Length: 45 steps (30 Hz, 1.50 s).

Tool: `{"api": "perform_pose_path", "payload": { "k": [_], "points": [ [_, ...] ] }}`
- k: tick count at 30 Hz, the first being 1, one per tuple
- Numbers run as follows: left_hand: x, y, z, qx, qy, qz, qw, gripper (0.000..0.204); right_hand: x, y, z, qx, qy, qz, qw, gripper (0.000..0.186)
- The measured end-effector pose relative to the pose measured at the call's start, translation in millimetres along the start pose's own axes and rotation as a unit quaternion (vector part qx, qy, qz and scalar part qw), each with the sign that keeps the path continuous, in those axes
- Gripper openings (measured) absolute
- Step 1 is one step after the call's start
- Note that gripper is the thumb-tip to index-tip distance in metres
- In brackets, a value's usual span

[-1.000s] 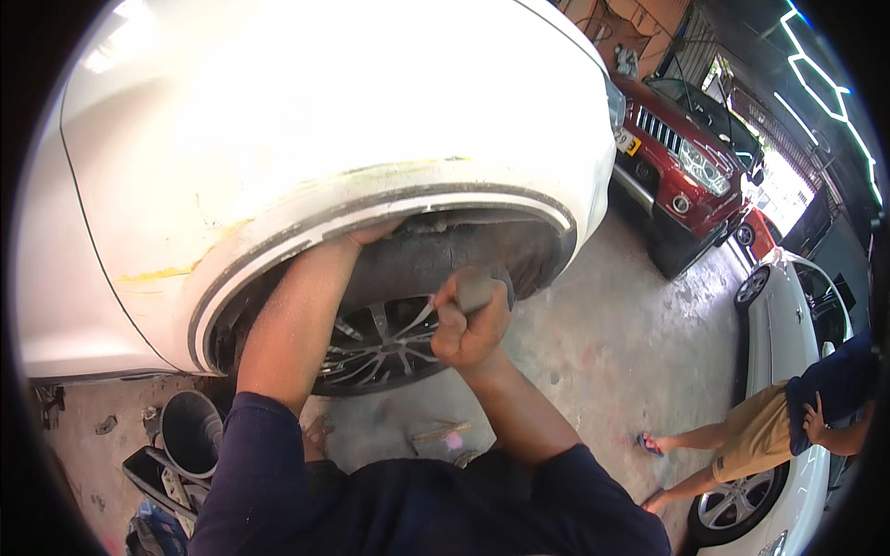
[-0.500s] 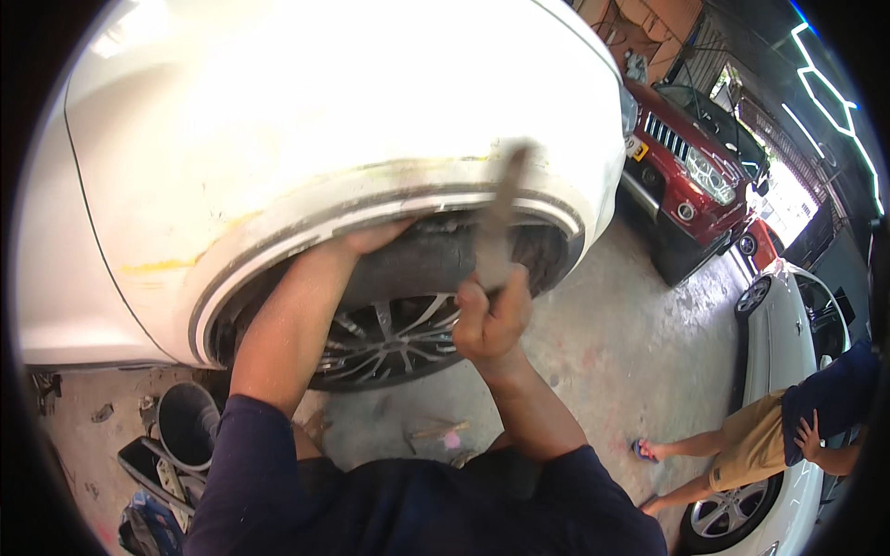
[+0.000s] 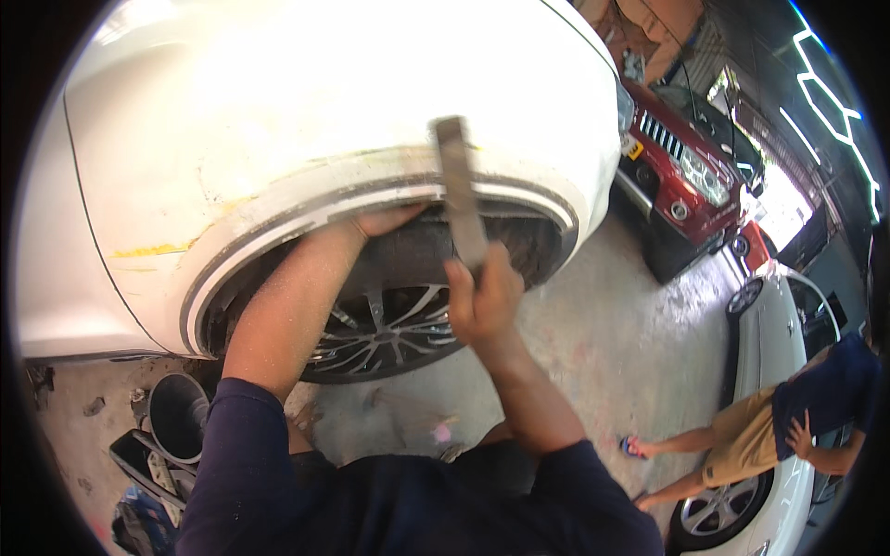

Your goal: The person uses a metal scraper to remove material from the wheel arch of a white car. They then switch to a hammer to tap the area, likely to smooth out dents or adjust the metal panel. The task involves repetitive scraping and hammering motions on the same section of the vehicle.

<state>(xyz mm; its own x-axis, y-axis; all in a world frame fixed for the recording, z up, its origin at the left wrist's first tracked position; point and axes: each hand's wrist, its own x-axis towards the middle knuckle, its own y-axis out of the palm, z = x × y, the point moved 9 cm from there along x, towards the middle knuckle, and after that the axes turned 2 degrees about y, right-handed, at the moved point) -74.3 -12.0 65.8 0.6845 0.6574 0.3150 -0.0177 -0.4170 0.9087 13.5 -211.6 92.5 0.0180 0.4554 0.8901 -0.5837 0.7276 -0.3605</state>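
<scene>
A white car's body fills the upper left, with yellowish patches, scuffs and a striped edge around the wheel arch. My left hand reaches under the arch lip, fingers stretched along it, their tips partly hidden. My right hand is closed on the lower end of a long, flat, brownish-grey bar, blurred and held upright with a slight tilt across the arch. Whether the bar touches the bodywork, I cannot tell. Beneath both hands are the tyre and dark multi-spoke wheel.
A dark bucket and assorted items lie on the concrete floor at lower left. A red SUV is parked at upper right. Another white car stands right, where a person in shorts has a hand at the hip.
The bar has risen from low in the arch to across the fender, then swung leftward since half a second ago. My right hand has moved slightly up.
</scene>
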Motion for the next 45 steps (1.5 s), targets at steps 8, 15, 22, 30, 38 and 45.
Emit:
{"api": "perform_pose_path", "payload": {
  "k": [8,15,22,30,38,45],
  "points": [
    [-13,16,-2,0.098,0.041,-0.022,0.994,0.054,0,-1,1,-0.002,-0.05,-0.024,0.998,0.026],
    [-19,26,-1,-0.019,-0.008,0.111,0.994,0.06,-3,8,10,-0.058,-0.054,0.021,0.997,0.025],
    [-28,66,8,0.004,-0.019,0.195,0.981,0.059,-2,4,8,-0.06,-0.036,-0.004,0.997,0.024],
    [-9,24,4,-0.064,-0.024,0.055,0.996,0.057,3,2,14,-0.001,-0.057,-0.023,0.998,0.022],
    [-11,24,2,-0.019,0.014,0.002,1.0,0.057,12,7,12,-0.044,-0.014,0.009,0.999,0.023],
    [-3,13,-10,-0.068,0.021,0.027,0.997,0.049,12,14,-5,-0.067,0.045,0.047,0.996,0.025]
  ]
}}
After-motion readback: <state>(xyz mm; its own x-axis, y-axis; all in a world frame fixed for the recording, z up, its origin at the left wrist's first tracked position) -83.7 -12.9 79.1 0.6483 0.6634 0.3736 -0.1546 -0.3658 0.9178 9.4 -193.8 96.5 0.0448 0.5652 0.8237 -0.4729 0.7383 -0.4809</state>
